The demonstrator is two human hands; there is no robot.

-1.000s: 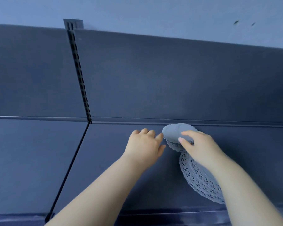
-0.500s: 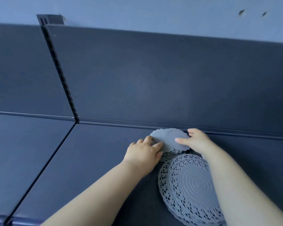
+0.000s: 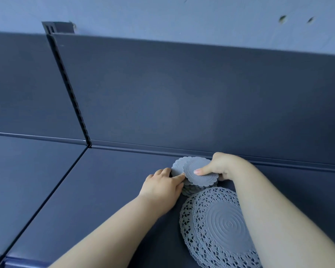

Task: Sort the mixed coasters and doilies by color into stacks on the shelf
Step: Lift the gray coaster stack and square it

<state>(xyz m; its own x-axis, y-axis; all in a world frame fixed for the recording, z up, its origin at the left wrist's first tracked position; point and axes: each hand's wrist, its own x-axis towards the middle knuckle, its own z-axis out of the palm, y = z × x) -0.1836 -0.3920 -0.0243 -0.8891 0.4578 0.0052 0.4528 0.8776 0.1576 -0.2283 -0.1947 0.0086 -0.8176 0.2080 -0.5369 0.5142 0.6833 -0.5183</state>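
Observation:
A stack of small grey scalloped coasters (image 3: 196,172) sits on the dark blue shelf (image 3: 108,190) close to its back wall. My right hand (image 3: 220,167) grips the top of the stack from the right, thumb pressed on the uppermost coaster. From the left, my left hand (image 3: 162,183) touches the stack's side with its fingertips. A pile of larger grey lace doilies (image 3: 219,227) lies just in front of the coasters, partly hidden under my right forearm.
The shelf's upright back panel (image 3: 182,93) rises right behind the coasters. A slotted upright post (image 3: 68,84) and a seam split the shelf into a left section (image 3: 23,180) and the right one. A pale wall (image 3: 162,14) shows above.
The view has shifted down and left. My right hand moved from resting a finger on the top coaster to gripping the stack's right side. My left hand's fingers pressed closer against the stack.

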